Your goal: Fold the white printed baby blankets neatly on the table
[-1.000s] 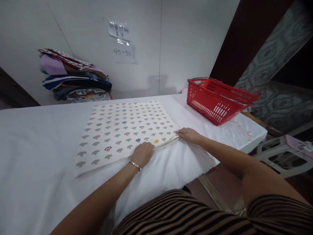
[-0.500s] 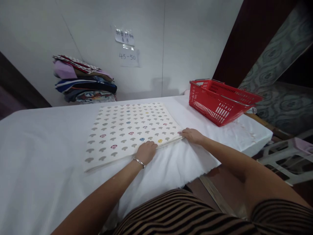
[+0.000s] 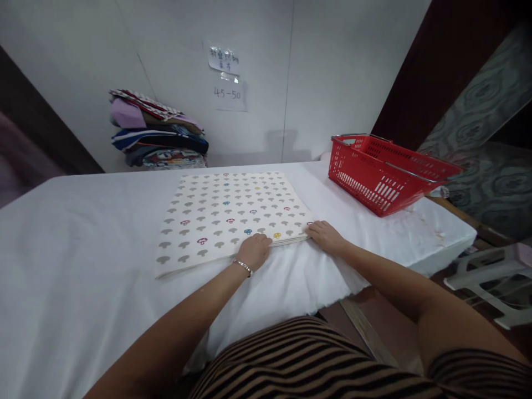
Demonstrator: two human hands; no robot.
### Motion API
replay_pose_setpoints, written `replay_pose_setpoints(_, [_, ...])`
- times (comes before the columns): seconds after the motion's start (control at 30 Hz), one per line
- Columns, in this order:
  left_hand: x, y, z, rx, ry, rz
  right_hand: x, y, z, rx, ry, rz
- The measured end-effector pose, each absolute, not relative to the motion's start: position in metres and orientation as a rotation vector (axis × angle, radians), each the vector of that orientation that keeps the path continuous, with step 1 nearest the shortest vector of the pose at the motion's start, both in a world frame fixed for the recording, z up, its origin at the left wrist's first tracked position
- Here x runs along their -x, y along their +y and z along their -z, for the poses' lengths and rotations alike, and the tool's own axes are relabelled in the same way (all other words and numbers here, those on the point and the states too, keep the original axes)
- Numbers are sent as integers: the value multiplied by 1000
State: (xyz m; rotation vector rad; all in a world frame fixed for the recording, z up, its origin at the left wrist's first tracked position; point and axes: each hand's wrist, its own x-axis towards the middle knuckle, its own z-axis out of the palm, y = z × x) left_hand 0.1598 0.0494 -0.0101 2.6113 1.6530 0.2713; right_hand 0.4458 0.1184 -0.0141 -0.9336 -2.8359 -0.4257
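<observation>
Head view, left to right: stack of folded fabrics [image 3: 160, 136] against the wall at the far left of the white-covered table [image 3: 75, 233], well apart from both hands; broad bare stretch of table between that stack and the near edge. Folded mushroom-print cloth [image 3: 233, 213] lies flat at centre, square to the table, its near edge showing several layers. Left hand [image 3: 254, 250] rests on that near edge, right of its middle, fingers curled down over the fabric, pressing rather than pinching; bracelet [image 3: 243, 267] on the wrist. Right hand [image 3: 326, 235] sits at the cloth's near right corner, fingertips touching the layered edge, palm down on the table; whether it pinches the layers cannot be told. Bare table runs from that corner to the red basket [image 3: 386, 172], which stands near the far right edge, apart from the cloth; table edge drops off just right of the right forearm; paper notes [image 3: 226, 75] taped on the wall behind.
</observation>
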Motion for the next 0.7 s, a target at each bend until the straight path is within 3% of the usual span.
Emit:
replay_pose_setpoints(0.37, [-168,43,-3,-2603,1674,-163,-405,93,9,903,-2800,438])
replay_pose_setpoints(0.7, [-165,39,11,-2503,1785,-323,-334,88,29,752,-2755,214])
